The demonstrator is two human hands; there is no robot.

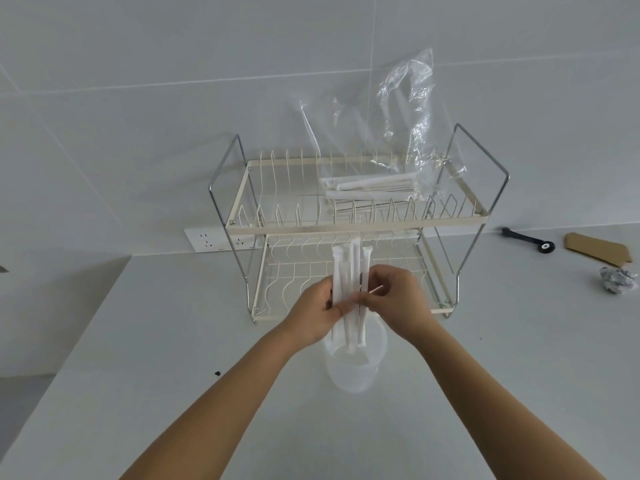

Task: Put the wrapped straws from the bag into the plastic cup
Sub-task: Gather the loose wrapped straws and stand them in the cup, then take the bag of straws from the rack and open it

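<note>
Several white wrapped straws [349, 268] stand upright as a bundle, their lower ends inside the clear plastic cup [356, 368] on the counter. My left hand [320, 311] grips the bundle from the left. My right hand [393, 299] pinches it from the right, fingertips meeting the left hand's. The clear plastic bag [408, 126] lies on the top shelf of the dish rack, its open end sticking up. More wrapped straws [370, 188] lie flat inside it.
A two-tier cream wire dish rack [239, 225] stands against the tiled wall behind the cup. A wall socket [207, 239] sits left of it. At the right lie a black tool [530, 239], brown cardboard [599, 249] and crumpled paper [618, 278]. The counter's left edge drops off.
</note>
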